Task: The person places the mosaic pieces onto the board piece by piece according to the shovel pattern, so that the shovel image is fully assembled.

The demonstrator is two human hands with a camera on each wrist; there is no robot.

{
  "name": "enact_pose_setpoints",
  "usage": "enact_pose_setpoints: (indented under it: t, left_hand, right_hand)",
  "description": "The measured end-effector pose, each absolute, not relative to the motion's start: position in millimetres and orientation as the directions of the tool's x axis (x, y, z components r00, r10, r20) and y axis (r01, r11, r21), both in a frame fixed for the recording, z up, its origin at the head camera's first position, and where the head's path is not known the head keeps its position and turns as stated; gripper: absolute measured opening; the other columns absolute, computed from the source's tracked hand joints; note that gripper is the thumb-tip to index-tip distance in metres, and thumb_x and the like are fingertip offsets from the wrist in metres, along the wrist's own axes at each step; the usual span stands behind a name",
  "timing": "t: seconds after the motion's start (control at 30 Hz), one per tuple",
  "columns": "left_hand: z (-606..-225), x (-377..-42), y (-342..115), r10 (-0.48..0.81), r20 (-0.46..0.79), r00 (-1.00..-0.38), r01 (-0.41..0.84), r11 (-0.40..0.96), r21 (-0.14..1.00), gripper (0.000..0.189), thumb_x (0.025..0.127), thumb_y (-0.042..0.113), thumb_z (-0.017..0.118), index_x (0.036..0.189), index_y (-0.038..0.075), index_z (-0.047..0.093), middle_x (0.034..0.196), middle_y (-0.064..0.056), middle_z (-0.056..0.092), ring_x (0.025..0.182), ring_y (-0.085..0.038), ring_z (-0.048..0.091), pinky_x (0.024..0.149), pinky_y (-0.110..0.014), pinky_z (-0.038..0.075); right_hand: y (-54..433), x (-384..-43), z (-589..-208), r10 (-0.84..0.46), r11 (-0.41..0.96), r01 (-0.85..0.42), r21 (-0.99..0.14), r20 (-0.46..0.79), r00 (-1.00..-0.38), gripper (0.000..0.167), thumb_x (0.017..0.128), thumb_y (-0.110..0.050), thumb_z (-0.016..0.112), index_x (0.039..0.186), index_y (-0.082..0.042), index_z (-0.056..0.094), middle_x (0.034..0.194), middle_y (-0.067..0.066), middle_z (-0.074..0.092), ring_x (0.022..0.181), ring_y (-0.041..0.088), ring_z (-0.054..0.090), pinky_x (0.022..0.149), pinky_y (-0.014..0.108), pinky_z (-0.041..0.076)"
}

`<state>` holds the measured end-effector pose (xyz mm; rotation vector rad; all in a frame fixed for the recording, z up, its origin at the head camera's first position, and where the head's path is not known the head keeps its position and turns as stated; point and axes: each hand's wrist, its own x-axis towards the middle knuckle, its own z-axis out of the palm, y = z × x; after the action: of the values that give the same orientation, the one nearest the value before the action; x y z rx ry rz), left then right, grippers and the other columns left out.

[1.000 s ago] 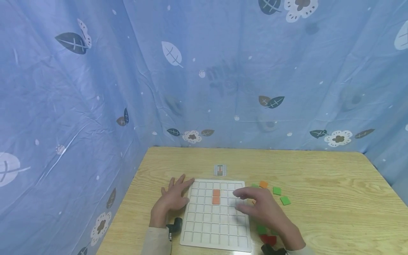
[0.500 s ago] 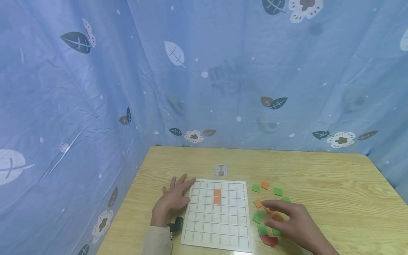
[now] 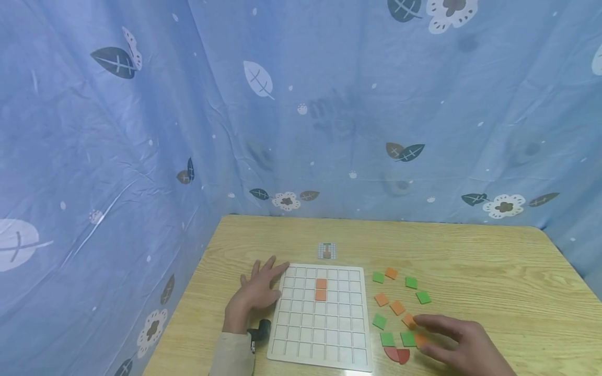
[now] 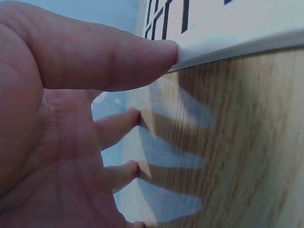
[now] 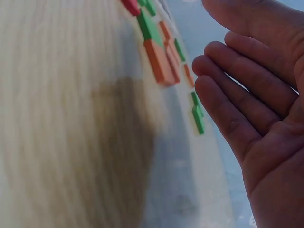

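A white grid board [image 3: 305, 334] lies on the table, with two orange square tiles [image 3: 321, 290] set one below the other in its upper middle. My left hand [image 3: 256, 293] rests at the board's left edge, fingers spread; in the left wrist view the thumb [image 4: 109, 59] touches the board's side. To the right of the board my right hand [image 3: 456, 342] hovers over loose tiles, its fingers extended and nothing between them. Its fingertips are close by an orange tile [image 3: 408, 320] and another orange tile [image 3: 420, 341]. A green tile [image 3: 408, 339] lies beside them.
Several green and orange tiles are scattered right of the board, such as a green tile [image 3: 423, 297] farther back. Two red curved pieces [image 3: 397, 355] lie near the front. A small patterned card [image 3: 326, 250] sits behind the board. Blue curtain [image 3: 301, 130] surrounds the table.
My right hand has moved from over the board to the right and toward me, uncovering the loose tiles. The left hand stays at the board's edge.
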<state>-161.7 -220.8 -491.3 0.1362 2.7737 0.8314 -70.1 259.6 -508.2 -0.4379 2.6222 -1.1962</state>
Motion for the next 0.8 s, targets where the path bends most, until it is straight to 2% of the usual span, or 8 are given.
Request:
enact_pose_setpoints:
  t: [0.1, 0.2, 0.4, 0.8]
  left_hand:
    - [-492, -161, -221, 0.159, -0.204, -0.966, 0.020, 0.833, 0.552, 0.085, 0.083, 0.002, 0.064, 0.164, 0.026, 0.054, 0.182, -0.016, 0.026, 0.167, -0.058, 0.007, 0.121, -0.091, -0.003]
    - [-492, -161, -221, 0.158, -0.205, -0.966, 0.019, 0.833, 0.554, 0.085, 0.083, 0.002, 0.064, 0.164, 0.026, 0.054, 0.182, -0.016, 0.026, 0.167, -0.057, 0.007, 0.121, -0.091, -0.003]
    - [-492, -162, -221, 0.161, -0.203, -0.966, 0.022, 0.831, 0.556, 0.084, 0.083, 0.002, 0.064, 0.164, 0.026, 0.054, 0.182, -0.016, 0.026, 0.167, -0.057, 0.007, 0.121, -0.091, -0.002]
    - [-490, -160, -221, 0.160, -0.209, -0.965, 0.017, 0.830, 0.557, 0.084, 0.084, 0.004, 0.064, 0.164, 0.026, 0.054, 0.182, -0.015, 0.026, 0.167, -0.057, 0.007, 0.122, -0.091, -0.003]
  right_hand:
    - [266, -71, -510, -0.357, 0.595, -0.102, -0.797, -0.148, -0.922, 0.054, 0.095, -0.032, 0.085, 0.142, -0.008, 0.072, 0.138, 0.015, 0.077, 0.113, -0.012, 0.069, 0.086, 0.018, 0.062]
    - [270, -72, -513, -0.342, 0.591, -0.050, -0.805, -0.194, -0.919, 0.057, 0.093, -0.035, 0.086, 0.143, -0.009, 0.072, 0.139, 0.014, 0.076, 0.115, -0.014, 0.067, 0.089, 0.017, 0.061]
    - [275, -72, -518, -0.324, 0.642, -0.053, -0.765, -0.207, -0.923, 0.054, 0.091, -0.039, 0.088, 0.139, -0.017, 0.076, 0.137, 0.003, 0.078, 0.117, -0.016, 0.062, 0.090, 0.017, 0.060]
    - [272, -70, -523, -0.316, 0.670, -0.111, -0.734, -0.147, -0.937, 0.044, 0.090, -0.038, 0.089, 0.130, -0.024, 0.079, 0.127, -0.004, 0.081, 0.113, -0.014, 0.066, 0.088, 0.019, 0.061]
